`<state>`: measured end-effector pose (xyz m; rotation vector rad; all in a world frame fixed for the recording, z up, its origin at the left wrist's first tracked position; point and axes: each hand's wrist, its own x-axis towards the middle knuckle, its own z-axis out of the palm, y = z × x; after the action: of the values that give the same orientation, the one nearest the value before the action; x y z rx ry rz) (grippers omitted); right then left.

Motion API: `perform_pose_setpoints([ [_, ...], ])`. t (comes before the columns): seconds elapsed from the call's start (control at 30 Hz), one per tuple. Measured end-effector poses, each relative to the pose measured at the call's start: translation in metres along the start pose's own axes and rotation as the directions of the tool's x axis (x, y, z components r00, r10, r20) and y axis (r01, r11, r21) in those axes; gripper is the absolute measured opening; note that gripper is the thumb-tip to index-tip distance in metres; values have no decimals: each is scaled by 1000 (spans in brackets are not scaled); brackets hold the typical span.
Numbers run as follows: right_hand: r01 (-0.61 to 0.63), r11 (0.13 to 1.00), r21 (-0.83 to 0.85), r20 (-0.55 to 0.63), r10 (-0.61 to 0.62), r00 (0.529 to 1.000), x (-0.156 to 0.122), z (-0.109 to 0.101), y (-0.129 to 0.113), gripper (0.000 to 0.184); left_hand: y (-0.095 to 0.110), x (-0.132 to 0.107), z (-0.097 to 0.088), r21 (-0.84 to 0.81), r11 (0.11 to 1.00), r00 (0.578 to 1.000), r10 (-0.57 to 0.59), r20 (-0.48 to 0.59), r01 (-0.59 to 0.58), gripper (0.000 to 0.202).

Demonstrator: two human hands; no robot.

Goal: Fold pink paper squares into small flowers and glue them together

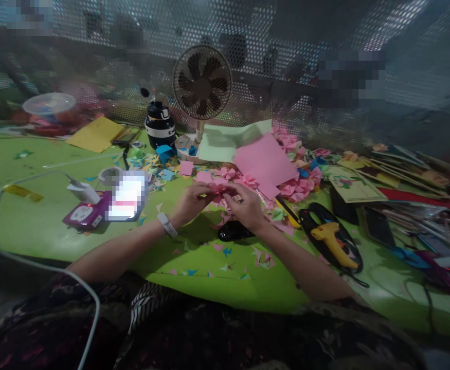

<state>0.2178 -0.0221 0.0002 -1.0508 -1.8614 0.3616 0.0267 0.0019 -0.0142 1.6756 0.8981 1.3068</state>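
Between my two hands, above the green table, is a small pink paper flower. My left hand pinches its left side, a white band around that wrist. The fingers of my right hand close on its right side. Just beyond lie more pink paper flowers and small pink paper squares. Below my right hand rests a black-handled tool, partly covered by the hand, probably scissors. A yellow and black cutter lies to the right of it.
A yellow glue gun sits on a black holder at right. Left are a lit phone, a purple power strip and a white cable. A fan, a dark jug and pink sheets stand or lie behind. Paper scraps litter the table.
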Motion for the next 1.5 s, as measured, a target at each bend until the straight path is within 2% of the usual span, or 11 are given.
perform_pose_setpoints([
  [0.1,-97,979,180,-58,109,992,3,-3,0,38,0,0,1,-139,988,998,-70,-8,68,28],
  [0.17,-109,965,241,-23,117,993,6,-7,1,40,2,0,1,-243,961,990,-138,-3,133,36],
  [0.27,-83,985,154,103,68,992,8,-11,-1,44,6,0,2,-302,942,988,-155,1,148,36],
  [0.4,45,999,-7,238,-42,970,4,-9,-7,49,6,-1,1,-242,968,998,-64,-3,62,27],
  [0.5,138,989,-61,285,-115,952,0,-4,-9,53,4,-2,1,-191,981,1000,-22,-22,17,20],
  [0.63,187,975,-120,312,-142,939,-2,-1,-5,58,3,-3,0,-162,987,999,-23,-27,19,16],
  [0.73,200,971,-134,290,-154,944,0,-2,-4,61,3,-2,0,-143,989,997,-37,-65,27,13],
  [0.87,145,975,-168,205,-109,973,0,-4,-3,62,1,0,-1,-138,990,991,-25,-128,7,14],
  [1.1,56,984,-169,84,-42,996,-2,-1,-1,55,-9,0,1,-139,988,989,49,-138,-69,25],
  [1.37,-16,991,-134,-35,11,999,6,-9,1,51,4,-7,4,-297,955,996,-15,-83,-10,31],
  [1.5,-1,986,-170,-18,-2,1000,7,-10,2,48,5,-5,1,-245,969,999,-24,-39,14,43],
])
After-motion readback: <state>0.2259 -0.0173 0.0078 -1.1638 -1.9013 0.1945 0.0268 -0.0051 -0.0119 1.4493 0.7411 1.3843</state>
